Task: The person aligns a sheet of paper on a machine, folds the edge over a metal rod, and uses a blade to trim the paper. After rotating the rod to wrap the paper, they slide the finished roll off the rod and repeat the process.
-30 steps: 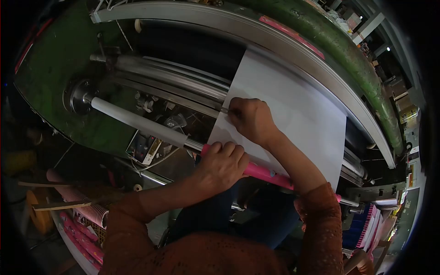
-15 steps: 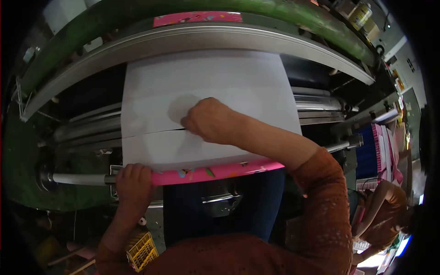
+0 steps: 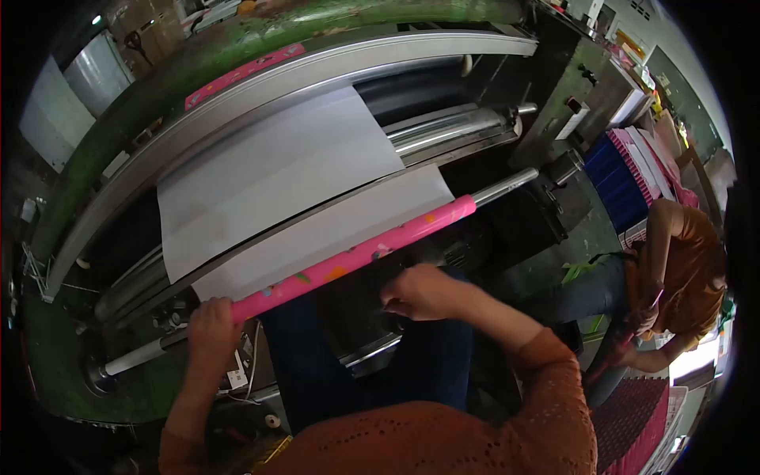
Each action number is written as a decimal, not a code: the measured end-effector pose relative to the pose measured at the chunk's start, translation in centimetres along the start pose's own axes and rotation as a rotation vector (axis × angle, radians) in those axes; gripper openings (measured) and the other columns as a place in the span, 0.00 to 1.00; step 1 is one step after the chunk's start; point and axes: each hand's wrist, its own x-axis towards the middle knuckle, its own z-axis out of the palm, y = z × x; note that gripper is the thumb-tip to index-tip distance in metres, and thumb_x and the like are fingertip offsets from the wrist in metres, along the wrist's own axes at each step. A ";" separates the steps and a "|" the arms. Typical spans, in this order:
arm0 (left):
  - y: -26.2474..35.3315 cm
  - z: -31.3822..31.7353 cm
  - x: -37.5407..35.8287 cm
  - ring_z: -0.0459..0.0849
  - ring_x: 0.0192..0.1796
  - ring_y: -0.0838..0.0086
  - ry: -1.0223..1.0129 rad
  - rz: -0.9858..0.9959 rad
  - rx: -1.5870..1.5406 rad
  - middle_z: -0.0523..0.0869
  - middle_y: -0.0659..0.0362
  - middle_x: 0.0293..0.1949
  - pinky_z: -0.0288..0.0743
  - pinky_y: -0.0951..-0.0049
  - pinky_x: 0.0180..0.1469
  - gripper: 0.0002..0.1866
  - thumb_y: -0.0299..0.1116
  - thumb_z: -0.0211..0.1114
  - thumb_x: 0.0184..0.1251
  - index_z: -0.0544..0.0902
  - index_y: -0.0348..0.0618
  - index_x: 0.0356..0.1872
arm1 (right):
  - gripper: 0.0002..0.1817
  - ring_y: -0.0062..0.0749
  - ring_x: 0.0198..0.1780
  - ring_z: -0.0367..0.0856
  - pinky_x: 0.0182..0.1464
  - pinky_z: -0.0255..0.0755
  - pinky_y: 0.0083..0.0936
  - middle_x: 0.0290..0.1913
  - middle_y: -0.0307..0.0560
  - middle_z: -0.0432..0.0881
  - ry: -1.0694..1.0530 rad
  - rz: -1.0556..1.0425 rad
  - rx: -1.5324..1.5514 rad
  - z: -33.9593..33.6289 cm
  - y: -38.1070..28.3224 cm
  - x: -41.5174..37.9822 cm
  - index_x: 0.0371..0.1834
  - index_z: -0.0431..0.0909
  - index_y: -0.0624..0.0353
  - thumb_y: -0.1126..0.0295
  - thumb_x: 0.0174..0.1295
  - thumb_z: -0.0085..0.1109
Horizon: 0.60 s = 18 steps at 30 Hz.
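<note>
My left hand (image 3: pixel 211 324) is closed around the left end of a pink patterned roll (image 3: pixel 356 257), which sits on a metal shaft (image 3: pixel 507 187). From the roll a strip of the sheet's white back (image 3: pixel 336 228) reaches up to a straight cut edge. Beyond a dark gap lies the other part of the white sheet (image 3: pixel 277 178), running up under a metal bar (image 3: pixel 332 65). My right hand (image 3: pixel 431 294) is in a fist above my lap, just below the roll and apart from it. Whatever its fingers hold, if anything, is hidden.
Metal rollers (image 3: pixel 451 134) show at the sheet's right side. A green beam (image 3: pixel 380 22) with a pink patterned piece (image 3: pixel 241 75) lies behind the bar. At right are a blue and pink stack (image 3: pixel 633 170) and a co-worker (image 3: pixel 689 269) bending over.
The slit now runs the sheet's full width, splitting it in two with a gap between. My right hand has left the sheet and come down below the roll. The view has turned.
</note>
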 end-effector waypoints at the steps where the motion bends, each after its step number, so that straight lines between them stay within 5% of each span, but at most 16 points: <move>1: 2.3 0.0 1.9 0.79 0.39 0.58 0.002 0.019 -0.007 0.76 0.54 0.33 0.74 0.59 0.41 0.22 0.35 0.75 0.45 0.73 0.43 0.39 | 0.08 0.53 0.36 0.83 0.37 0.76 0.44 0.30 0.52 0.83 -0.044 0.031 -0.105 4.1 1.2 1.1 0.35 0.82 0.52 0.65 0.54 0.59; 6: 16.6 0.8 13.3 0.82 0.38 0.57 0.008 0.092 -0.115 0.79 0.52 0.32 0.76 0.61 0.39 0.16 0.35 0.72 0.54 0.73 0.42 0.35 | 0.09 0.49 0.42 0.85 0.40 0.77 0.41 0.37 0.49 0.85 -0.129 0.112 -0.199 12.9 5.9 4.8 0.37 0.84 0.51 0.67 0.52 0.59; 8: 21.6 2.9 17.4 0.84 0.35 0.62 0.068 0.121 0.003 0.80 0.56 0.29 0.79 0.66 0.36 0.16 0.39 0.71 0.55 0.73 0.44 0.34 | 0.16 0.47 0.46 0.84 0.41 0.78 0.39 0.44 0.50 0.84 -0.099 0.213 -0.142 15.2 8.5 5.8 0.45 0.82 0.51 0.70 0.52 0.58; 12: 31.0 3.8 24.4 0.85 0.27 0.71 0.212 0.186 0.075 0.81 0.59 0.25 0.80 0.72 0.26 0.06 0.34 0.61 0.61 0.75 0.45 0.30 | 0.17 0.50 0.43 0.82 0.40 0.76 0.41 0.42 0.52 0.82 -0.010 0.170 -0.052 13.6 11.2 6.0 0.44 0.79 0.54 0.71 0.48 0.62; 18: 42.0 5.4 32.2 0.84 0.25 0.73 0.288 0.078 -0.012 0.81 0.62 0.23 0.76 0.73 0.23 0.03 0.33 0.61 0.59 0.77 0.48 0.27 | 0.20 0.54 0.39 0.80 0.38 0.74 0.43 0.38 0.54 0.79 0.182 -0.084 -0.608 -19.7 32.4 -18.7 0.42 0.75 0.59 0.73 0.43 0.68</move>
